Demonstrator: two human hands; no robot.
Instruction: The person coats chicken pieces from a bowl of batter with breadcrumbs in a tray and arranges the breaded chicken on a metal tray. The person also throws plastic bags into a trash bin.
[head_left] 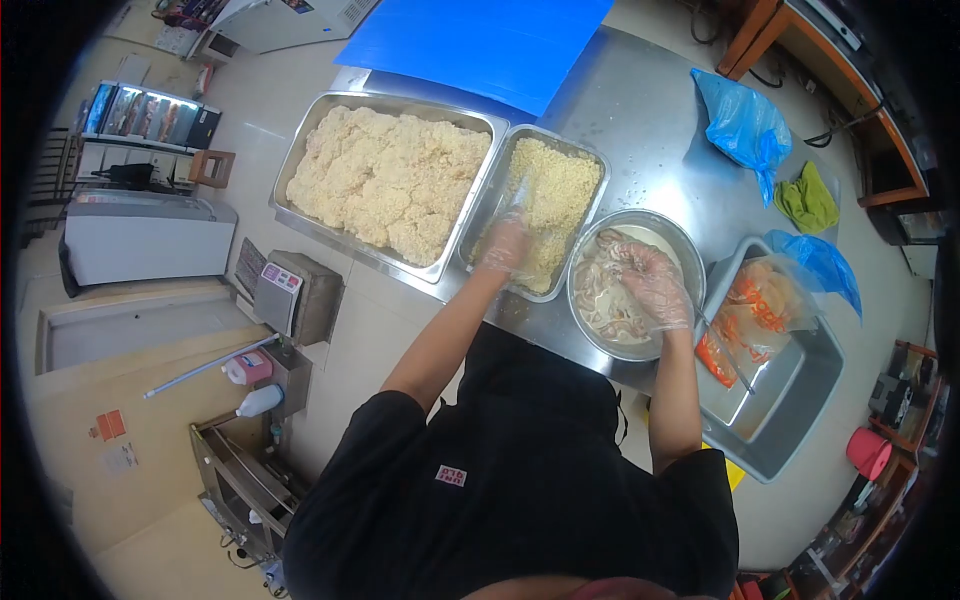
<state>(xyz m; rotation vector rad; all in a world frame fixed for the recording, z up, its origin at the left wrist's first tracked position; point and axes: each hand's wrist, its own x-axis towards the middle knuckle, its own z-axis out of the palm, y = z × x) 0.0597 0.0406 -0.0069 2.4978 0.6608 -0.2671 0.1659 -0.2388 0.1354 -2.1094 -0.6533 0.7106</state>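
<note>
A single camera is sitting on the person's head, looking forward and steeply down. The black shirt (540, 490) is filling the bottom middle, nearest the lens, and both arms are pointing up and away from it. The left hand (507, 240) and right hand (655, 285) are showing close by, around and above the centre. The metal table (640, 150) is lying beneath them, its edge slanting across the view. The wide lens is bending straight lines, and dark corners are framing a rounded picture. Farther off, the floor (270, 150), wall (100, 540) and freezer (150, 240) are leaning outward toward the rim.
</note>
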